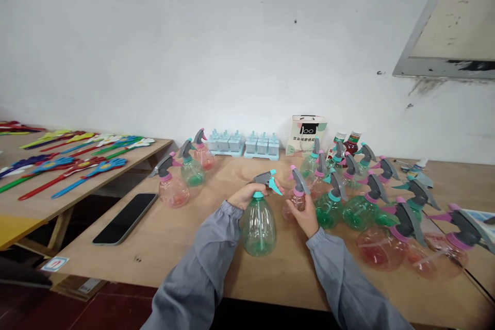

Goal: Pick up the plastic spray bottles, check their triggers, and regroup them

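Observation:
My left hand [247,195] is closed round the grey and teal trigger head of a clear green spray bottle [258,227] that stands upright on the wooden table [174,237]. My right hand [307,212] grips a pink spray bottle [294,201] with a grey and pink trigger, just right of the green one. Both arms wear grey sleeves.
Three spray bottles [185,175] stand at the left of the table, and several more crowd the right side [386,206]. A black phone [126,218] lies at the left edge. Pale blue moulds [243,144] and a small box [307,135] sit by the wall. Coloured hand-shaped clappers [69,160] cover a side table.

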Available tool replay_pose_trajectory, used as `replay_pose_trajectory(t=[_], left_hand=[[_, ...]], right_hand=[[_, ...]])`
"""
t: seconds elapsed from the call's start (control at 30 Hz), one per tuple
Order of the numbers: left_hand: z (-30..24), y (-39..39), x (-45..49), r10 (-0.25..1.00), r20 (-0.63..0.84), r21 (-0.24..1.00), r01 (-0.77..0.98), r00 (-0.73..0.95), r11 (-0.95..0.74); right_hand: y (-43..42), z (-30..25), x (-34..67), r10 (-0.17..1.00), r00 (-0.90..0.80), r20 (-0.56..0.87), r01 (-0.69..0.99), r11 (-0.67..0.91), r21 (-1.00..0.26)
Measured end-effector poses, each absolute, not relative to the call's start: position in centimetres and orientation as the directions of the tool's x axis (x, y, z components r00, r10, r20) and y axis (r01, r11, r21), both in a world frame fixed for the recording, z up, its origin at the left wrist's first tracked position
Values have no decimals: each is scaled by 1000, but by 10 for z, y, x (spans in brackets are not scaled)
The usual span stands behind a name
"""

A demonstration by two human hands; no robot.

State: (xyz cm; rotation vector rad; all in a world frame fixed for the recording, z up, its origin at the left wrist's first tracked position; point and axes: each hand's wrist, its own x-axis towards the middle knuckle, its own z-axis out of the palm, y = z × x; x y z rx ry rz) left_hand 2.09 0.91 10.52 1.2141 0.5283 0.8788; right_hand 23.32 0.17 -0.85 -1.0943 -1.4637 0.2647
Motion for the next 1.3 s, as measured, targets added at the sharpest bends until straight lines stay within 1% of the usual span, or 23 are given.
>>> replay_pose_trajectory(t=[0.17, 0.33, 0.5, 0.7, 0.87, 1.03, 1.23, 1.3], left_hand=[[104, 14, 21, 808, 80, 955, -277, 584, 107], [104, 11, 24, 813, 103, 951, -297, 574, 89], [101, 12, 25, 809, 29, 924, -325, 587, 203], [101, 10, 27, 837, 89, 945, -311, 539, 100], [101, 10, 28, 811, 76, 939, -314, 580, 137], [103, 9, 31, 857, 100, 942, -327, 505, 82], [101, 12, 30, 860, 59, 937, -325, 508, 128], [103, 9, 28, 869, 88, 940, -330, 487, 90]], right_hand=[[2, -10, 233, 731, 182, 657, 462, 527, -714], [2, -9, 234, 737, 175, 653, 461, 524, -716], [1, -9, 234, 743, 168, 648, 455, 525, -719], [2, -10, 234, 742, 174, 647, 449, 525, -723], [2, -10, 234, 736, 167, 656, 445, 537, -716], [3, -11, 234, 747, 164, 644, 437, 531, -726], [3, -11, 234, 728, 169, 664, 457, 539, -707], [3, -11, 235, 724, 163, 671, 462, 544, -700]])
